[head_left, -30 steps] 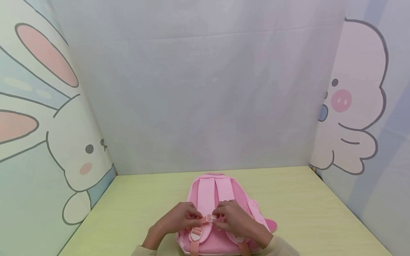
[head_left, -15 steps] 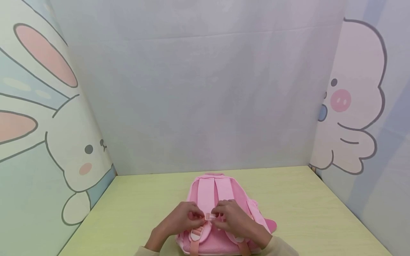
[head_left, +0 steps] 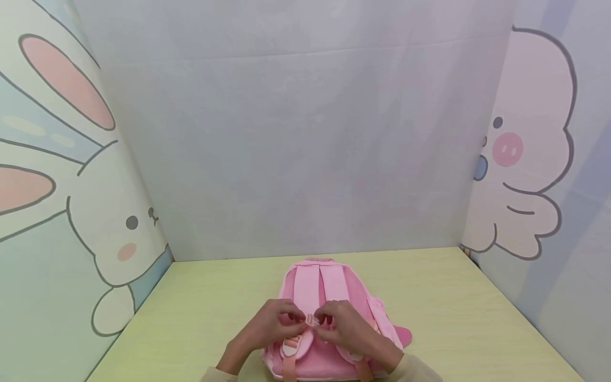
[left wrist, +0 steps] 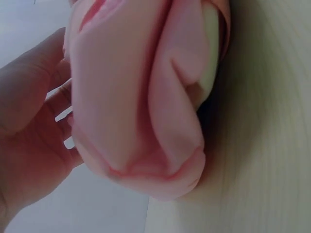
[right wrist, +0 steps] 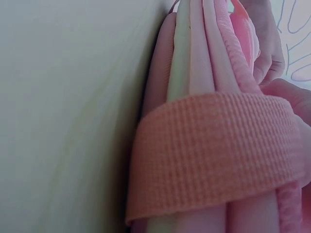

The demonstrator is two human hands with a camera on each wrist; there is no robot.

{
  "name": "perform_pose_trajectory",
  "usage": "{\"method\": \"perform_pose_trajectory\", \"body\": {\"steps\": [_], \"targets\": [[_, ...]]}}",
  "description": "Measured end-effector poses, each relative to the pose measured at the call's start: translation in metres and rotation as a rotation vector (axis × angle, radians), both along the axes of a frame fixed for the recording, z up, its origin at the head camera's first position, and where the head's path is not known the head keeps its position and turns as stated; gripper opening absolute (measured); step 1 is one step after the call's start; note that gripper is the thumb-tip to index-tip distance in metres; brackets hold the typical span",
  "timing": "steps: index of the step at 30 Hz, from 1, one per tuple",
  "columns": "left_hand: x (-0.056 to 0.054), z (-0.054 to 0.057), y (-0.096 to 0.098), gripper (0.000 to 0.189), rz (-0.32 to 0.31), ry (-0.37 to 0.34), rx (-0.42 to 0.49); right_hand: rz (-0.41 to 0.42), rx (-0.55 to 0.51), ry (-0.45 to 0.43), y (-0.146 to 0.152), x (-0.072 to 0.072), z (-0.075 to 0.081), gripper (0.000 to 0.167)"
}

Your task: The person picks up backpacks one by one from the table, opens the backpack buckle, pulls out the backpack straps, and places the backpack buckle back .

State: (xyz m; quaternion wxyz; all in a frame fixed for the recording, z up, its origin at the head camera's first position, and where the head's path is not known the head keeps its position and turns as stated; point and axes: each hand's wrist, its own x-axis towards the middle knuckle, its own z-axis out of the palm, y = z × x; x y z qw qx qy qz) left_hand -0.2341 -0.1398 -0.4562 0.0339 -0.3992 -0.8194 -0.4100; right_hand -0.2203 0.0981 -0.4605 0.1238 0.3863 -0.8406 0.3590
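A pink backpack lies on the table with its shoulder straps facing up. Over its middle, a small pale chest-strap buckle sits between my two hands. The fingertips of my left hand pinch it from the left. From the right, my right hand pinches its other side, and the fingers partly hide the buckle. In the left wrist view, the left hand is beside the backpack's side pocket. An orange webbing strap crosses the backpack's side in the right wrist view.
The light wooden table stretches around the backpack. A dark pink flap sticks out on its right. Orange lower straps hang toward the front. Grey and cartoon-printed panels stand at the back and sides.
Both hands stay on the buckle. My left hand has shifted slightly to the right, and the gap between the two hands' fingertips has narrowed. The backpack stays in place.
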Motion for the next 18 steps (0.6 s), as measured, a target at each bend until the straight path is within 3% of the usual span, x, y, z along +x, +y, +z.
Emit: {"method": "perform_pose_trajectory", "body": {"steps": [10,18], "targets": [[0.0007,0.0015,0.0025,0.004,-0.003,-0.017,0.039,0.004,-0.109,-0.076,-0.0015,-0.0005,-0.0042,0.009],[0.0016,0.0011,0.0018,0.009,-0.002,-0.065,0.052,0.032,-0.100,-0.065,-0.0015,-0.0019,-0.0059,0.004]]}}
